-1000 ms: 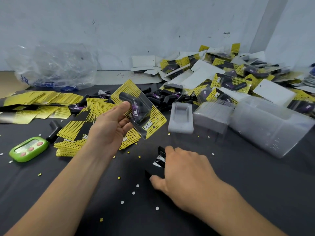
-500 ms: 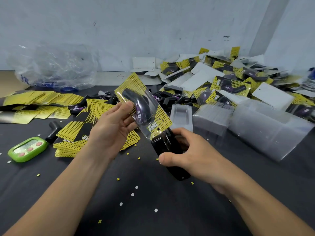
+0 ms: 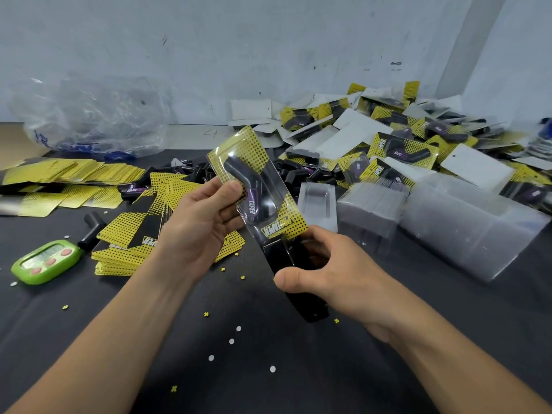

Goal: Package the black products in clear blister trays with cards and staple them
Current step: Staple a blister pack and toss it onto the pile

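Note:
My left hand [image 3: 200, 222] grips a blister pack [image 3: 257, 186] held up over the table: a clear tray with a bent black product inside, backed by a yellow dotted card. My right hand [image 3: 337, 273] grips a black stapler [image 3: 295, 282], and the stapler's jaw sits at the pack's lower edge. Loose yellow cards [image 3: 128, 234] lie just left of my left hand. Loose black products [image 3: 298, 174] lie behind the pack. Stacks of empty clear trays [image 3: 370, 204] stand to the right.
A large heap of finished packs [image 3: 400, 144] fills the far right against the wall. A green timer [image 3: 44, 261] sits at the left, with more yellow cards [image 3: 71, 174] and a crumpled plastic bag [image 3: 89, 115] behind it. Small paper punch-outs [image 3: 231, 341] dot the black tabletop.
My right hand picked the stapler up off the table and raised it to the pack's lower edge. My left hand lifted and turned the pack more upright.

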